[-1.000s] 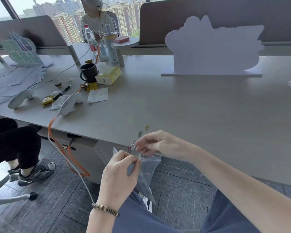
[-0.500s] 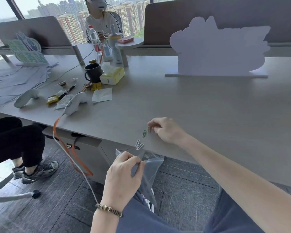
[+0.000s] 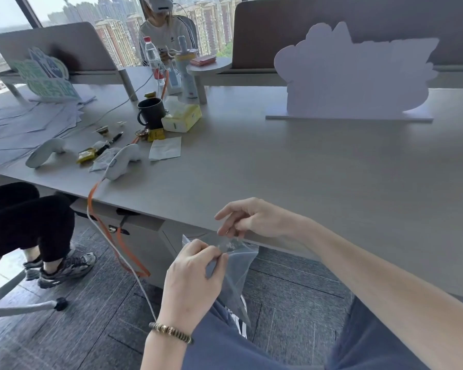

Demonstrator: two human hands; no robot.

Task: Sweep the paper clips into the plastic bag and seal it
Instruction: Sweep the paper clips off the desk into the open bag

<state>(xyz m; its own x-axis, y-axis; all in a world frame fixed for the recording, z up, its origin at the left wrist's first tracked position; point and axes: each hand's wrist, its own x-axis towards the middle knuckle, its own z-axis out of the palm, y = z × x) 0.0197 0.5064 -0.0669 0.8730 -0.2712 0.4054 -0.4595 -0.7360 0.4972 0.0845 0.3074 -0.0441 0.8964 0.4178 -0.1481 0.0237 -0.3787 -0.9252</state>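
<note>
Two hands work at the near edge of a smooth, matte grey desk (image 3: 305, 169). A clear, thin plastic bag (image 3: 237, 268) hangs below that edge, at about 6 o'clock in the view, soft and creased, tapering to a point over the person's lap. Faint pale shapes show inside its upper part; whether they are paper clips cannot be told.

Left hand (image 3: 190, 279): back of the hand toward the camera, fingers curled, thumb and forefinger pressed together on the bag's left upper rim. A beaded bracelet (image 3: 170, 331) of dark and gold segments circles the wrist. The forearm rises from 6 o'clock.

Right hand (image 3: 251, 220): held at the desk edge just above the bag mouth, palm down, index finger extended toward 9 o'clock, remaining fingers bent with tips pinching the bag's right upper rim. The forearm runs in from 4 o'clock, lying over the desk edge.

At 11 o'clock on the desk: a dark glossy mug (image 3: 150, 113), a yellow-and-white tissue pack (image 3: 182, 118), a white moulded handheld controller (image 3: 122, 161) with an orange cable (image 3: 112, 236) drooping off the edge. At 1 o'clock stands a flat, pale cut-out board (image 3: 353, 76) with a scalloped outline.
</note>
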